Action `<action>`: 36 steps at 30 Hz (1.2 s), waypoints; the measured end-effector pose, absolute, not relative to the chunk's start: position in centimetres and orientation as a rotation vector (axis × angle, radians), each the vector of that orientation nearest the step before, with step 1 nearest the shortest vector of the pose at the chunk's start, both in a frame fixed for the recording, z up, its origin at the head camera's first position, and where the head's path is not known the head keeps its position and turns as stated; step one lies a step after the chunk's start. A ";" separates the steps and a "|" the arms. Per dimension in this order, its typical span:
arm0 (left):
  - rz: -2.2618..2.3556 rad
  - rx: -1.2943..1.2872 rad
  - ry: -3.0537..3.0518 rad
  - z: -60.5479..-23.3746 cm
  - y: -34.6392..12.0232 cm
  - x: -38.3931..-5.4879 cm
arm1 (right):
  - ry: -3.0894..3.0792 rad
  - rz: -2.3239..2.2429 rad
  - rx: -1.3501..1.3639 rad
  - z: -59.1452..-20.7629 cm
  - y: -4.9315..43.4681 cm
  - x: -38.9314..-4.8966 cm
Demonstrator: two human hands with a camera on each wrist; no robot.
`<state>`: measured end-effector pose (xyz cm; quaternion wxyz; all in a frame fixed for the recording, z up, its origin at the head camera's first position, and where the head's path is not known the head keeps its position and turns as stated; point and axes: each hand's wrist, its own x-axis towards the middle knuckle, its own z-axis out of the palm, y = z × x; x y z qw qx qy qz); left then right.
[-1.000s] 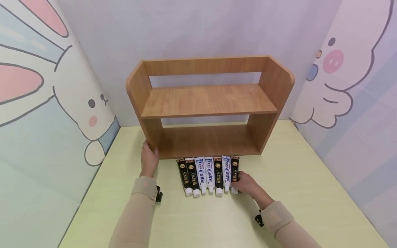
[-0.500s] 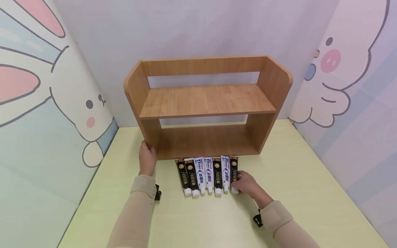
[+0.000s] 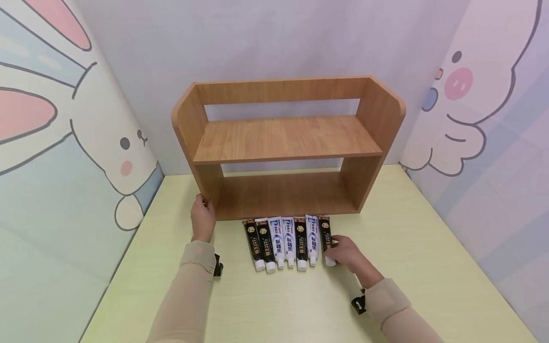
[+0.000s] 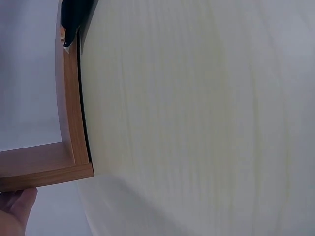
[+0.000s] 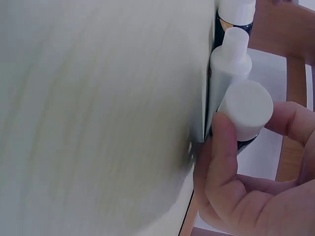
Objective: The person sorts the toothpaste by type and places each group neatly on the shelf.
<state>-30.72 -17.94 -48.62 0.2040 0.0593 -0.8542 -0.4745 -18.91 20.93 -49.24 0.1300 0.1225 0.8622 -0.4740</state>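
In the head view, a row of toothpaste tubes, some black and some white, lies on the table before a wooden shelf (image 3: 287, 138). My right hand (image 3: 346, 253) pinches the rightmost black toothpaste tube (image 3: 325, 231) near its white cap (image 5: 248, 105), thumb and fingers on either side. A small gap parts this tube from the white toothpaste tube (image 3: 312, 236) beside it. At the shelf's lower left, my left hand (image 3: 203, 219) touches the outer face of the side panel (image 4: 49, 176). Only part of that hand shows in the left wrist view, so some fingers are hidden.
The shelf has two tiers and stands at the back of the pale table (image 3: 274, 305), against the wall. Printed walls rise on the left and right. Further black toothpaste tubes (image 3: 253, 240) lie at the row's left end.
My right hand has shifted slightly right with the end black toothpaste tube, which now lies at a slant, apart from its white neighbour. The left hand stays at the shelf's side.
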 end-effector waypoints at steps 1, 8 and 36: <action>-1.331 0.168 -2.382 -48.7 -18.0 -30.7 | 2.497 -1.398 0.355 -49.2 21.0 -18.8; -1.341 0.194 -2.377 -48.6 -17.9 -30.7 | 2.466 -1.484 0.353 -48.8 21.6 -18.3; -1.347 0.172 -2.399 -48.6 -17.9 -30.6 | 2.541 -1.415 0.286 -46.8 23.0 -23.0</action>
